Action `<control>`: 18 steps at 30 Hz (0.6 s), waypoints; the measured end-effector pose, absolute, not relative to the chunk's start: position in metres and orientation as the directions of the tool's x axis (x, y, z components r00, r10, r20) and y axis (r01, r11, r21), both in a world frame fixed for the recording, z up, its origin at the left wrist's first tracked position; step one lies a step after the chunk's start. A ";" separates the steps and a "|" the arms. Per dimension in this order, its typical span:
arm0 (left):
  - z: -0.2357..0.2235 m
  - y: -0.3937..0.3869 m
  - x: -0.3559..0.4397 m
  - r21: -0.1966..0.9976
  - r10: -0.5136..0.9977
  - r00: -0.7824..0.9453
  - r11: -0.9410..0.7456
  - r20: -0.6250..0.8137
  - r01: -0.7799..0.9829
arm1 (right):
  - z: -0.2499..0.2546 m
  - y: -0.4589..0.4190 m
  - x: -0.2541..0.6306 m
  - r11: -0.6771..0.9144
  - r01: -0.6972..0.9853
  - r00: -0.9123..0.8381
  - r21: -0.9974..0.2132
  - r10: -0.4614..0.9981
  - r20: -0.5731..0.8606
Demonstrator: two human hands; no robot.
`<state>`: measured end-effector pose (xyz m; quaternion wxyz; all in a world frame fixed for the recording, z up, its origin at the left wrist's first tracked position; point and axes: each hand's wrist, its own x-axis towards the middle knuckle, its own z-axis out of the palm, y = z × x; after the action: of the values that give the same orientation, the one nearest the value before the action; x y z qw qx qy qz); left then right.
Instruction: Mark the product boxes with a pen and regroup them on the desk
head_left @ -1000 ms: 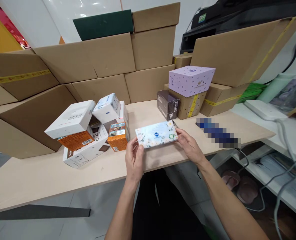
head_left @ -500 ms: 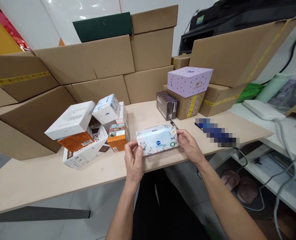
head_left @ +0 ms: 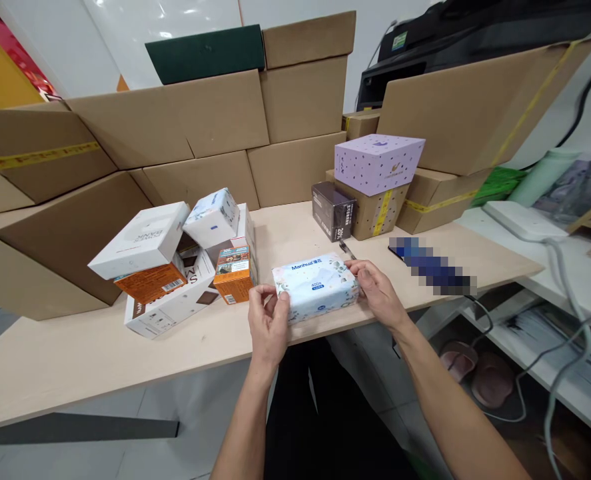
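A pale blue, flower-printed pack of tissues (head_left: 318, 287) is between my two hands near the table's front edge, its broad printed face turned up. My left hand (head_left: 268, 320) grips its left end, thumb on the near corner. At the opposite end, my right hand (head_left: 375, 290) has its fingers closed on the right side. Just left of the pack stands an orange box (head_left: 236, 275). Behind it lies a pen-like dark item (head_left: 346, 250), beside a dark box (head_left: 333, 211). A similar tissue pack (head_left: 212, 219) rests atop the boxes on the left.
A white power bank box (head_left: 140, 240) leans on an orange box and a white box (head_left: 170, 307). Large cardboard boxes (head_left: 200, 180) wall the back. A purple box (head_left: 379, 163) sits on a carton at right, with a pixelated blue item (head_left: 432, 265) on the table (head_left: 75, 360).
The tissue pack has rotated in my hands, from its narrower side facing me to its lettered broad face showing. Both hands stay at its ends.
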<state>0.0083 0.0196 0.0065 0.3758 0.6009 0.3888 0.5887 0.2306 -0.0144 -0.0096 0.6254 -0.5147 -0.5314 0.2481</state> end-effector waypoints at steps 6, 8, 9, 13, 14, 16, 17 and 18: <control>0.003 0.022 0.007 0.896 0.897 0.013 -0.443 0.442 0.023 | -0.004 -0.002 0.247 0.163 0.497 0.602 -0.852 0.643 0.474; 0.001 0.023 0.006 0.883 0.884 0.025 -0.468 0.467 0.037 | 0.003 0.006 0.258 -0.030 0.690 0.553 -0.724 0.666 0.500; 0.000 0.023 0.005 0.871 0.873 0.033 -0.488 0.487 0.056 | 0.007 0.010 0.263 -0.101 0.756 0.509 -0.646 0.712 0.484; -0.002 0.022 0.004 0.807 0.826 0.093 -0.563 0.556 0.179 | 0.020 0.026 0.269 -0.314 0.836 0.457 -0.450 0.852 0.255; -0.002 0.022 0.005 0.794 0.821 0.105 -0.570 0.562 0.208 | 0.022 0.028 0.269 -0.344 0.839 0.459 -0.421 0.864 0.209; 0.000 0.021 0.005 0.784 0.822 0.122 -0.568 0.556 0.250 | 0.024 0.031 0.268 -0.356 0.840 0.452 -0.410 0.877 0.166; 0.001 0.020 0.005 0.781 0.824 0.128 -0.565 0.552 0.265 | 0.025 0.030 0.269 -0.350 0.837 0.449 -0.421 0.879 0.161; 0.001 0.020 0.005 0.779 0.825 0.134 -0.563 0.549 0.276 | 0.025 0.028 0.270 -0.347 0.834 0.448 -0.429 0.880 0.158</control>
<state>0.0053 0.0196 0.0015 0.2588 0.7073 0.3890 0.5305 0.2696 0.0281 0.0252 0.2298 -0.8192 -0.5230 0.0502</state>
